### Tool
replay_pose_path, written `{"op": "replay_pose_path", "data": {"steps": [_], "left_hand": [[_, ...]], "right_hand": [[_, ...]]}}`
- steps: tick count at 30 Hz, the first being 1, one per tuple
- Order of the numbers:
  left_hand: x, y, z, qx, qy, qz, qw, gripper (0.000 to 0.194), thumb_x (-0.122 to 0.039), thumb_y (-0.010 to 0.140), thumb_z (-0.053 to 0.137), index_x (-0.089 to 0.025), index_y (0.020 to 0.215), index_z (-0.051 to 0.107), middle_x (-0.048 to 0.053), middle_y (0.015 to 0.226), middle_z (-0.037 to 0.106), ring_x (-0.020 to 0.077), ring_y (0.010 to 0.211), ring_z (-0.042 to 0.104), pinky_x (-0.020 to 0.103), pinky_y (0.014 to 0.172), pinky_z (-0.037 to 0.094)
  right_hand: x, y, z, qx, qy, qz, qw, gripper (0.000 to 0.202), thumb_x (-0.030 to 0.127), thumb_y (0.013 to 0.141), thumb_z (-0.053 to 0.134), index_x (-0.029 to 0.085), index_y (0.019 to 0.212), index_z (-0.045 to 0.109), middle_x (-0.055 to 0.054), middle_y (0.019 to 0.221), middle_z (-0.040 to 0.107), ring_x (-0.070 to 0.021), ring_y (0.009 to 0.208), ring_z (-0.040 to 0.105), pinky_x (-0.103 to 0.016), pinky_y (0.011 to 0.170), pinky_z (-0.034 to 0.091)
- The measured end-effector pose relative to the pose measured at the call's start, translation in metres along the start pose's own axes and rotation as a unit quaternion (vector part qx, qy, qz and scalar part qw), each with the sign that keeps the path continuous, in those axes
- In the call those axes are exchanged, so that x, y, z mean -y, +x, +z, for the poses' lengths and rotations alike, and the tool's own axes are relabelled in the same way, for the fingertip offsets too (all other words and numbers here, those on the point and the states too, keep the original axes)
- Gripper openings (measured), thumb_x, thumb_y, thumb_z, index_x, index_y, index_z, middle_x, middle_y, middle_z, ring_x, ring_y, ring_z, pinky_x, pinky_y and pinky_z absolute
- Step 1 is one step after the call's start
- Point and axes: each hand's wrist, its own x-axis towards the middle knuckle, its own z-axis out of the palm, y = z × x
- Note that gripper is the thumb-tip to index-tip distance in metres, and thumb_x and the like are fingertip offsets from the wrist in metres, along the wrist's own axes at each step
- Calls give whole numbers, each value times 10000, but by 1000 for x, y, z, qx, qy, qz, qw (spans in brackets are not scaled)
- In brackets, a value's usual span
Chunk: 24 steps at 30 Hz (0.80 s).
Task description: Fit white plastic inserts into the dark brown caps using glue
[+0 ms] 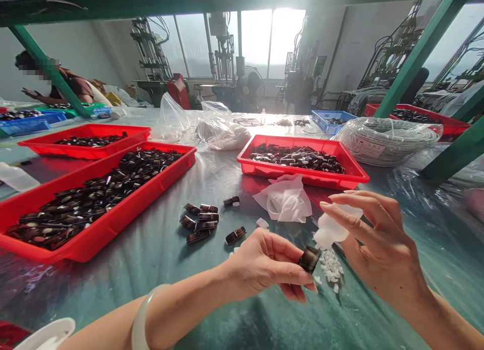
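My left hand [270, 264] pinches a small dark translucent plastic cartridge [309, 259] between thumb and fingers. Close on its right, my right hand [381, 239] has its fingers curled round a soft-looking, translucent white plastic piece [333, 229]; its exact kind is unclear. The white piece's lower end is near the top of the cartridge, and I cannot tell if they touch. Under and behind the hands lies a pile of small white plugs [331, 265]. Several loose cartridges [207, 217] lie on the table left of my hands, one [235, 235] a little apart from the group.
Red trays full of dark cartridges stand at left [86, 249] and ahead [302, 176]. A crumpled white cloth [287, 201] lies before the front tray. A wrapped cable coil [389, 138] sits at right. Green frame posts [423, 57] rise nearby. A person [71, 85] is at far left.
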Motion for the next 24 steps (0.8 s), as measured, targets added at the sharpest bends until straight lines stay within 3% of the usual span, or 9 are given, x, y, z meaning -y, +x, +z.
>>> {"op": "replay_pose_path", "data": {"steps": [16, 24], "left_hand": [[3, -1, 1, 25, 15, -25, 999, 143, -210, 638, 696, -109, 737, 718, 25, 664, 670, 86, 523, 597, 172, 522, 484], [1, -1, 2, 10, 10, -29, 999, 138, -233, 631, 702, -127, 716, 724, 26, 660, 673, 97, 525, 596, 180, 527, 482]], "right_hand": [[10, 1, -5, -17, -57, -19, 998, 332, 56, 813, 476, 315, 975, 604, -30, 967, 634, -262, 956, 520, -440, 767, 357], [7, 2, -6, 2, -48, -38, 998, 430, -13, 759, 487, 325, 1011, 575, -30, 990, 618, -265, 965, 516, -439, 764, 363]]}}
